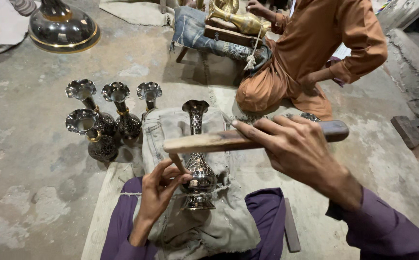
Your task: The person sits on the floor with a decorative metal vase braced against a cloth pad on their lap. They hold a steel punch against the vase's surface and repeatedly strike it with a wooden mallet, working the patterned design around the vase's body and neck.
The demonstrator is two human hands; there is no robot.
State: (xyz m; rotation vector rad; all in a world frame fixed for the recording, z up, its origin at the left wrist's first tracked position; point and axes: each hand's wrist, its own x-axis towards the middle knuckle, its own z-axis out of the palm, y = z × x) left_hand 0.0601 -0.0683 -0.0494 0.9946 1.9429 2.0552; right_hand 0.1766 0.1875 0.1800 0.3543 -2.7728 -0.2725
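Note:
A dark engraved metal vase (197,159) with a flared mouth lies on a grey cloth (204,226) over my lap. My left hand (159,190) pinches a thin chisel against the vase's round belly. My right hand (296,144) grips a long wooden mallet stick (219,141), held level above the vase, its pale end pointing left over the chisel.
Several similar dark vases (108,120) stand on the concrete floor to the left. A large dark metal base (64,29) sits at the top left. A person in orange clothes (315,53) sits opposite, working a brass vessel (245,21) on a padded wooden stool.

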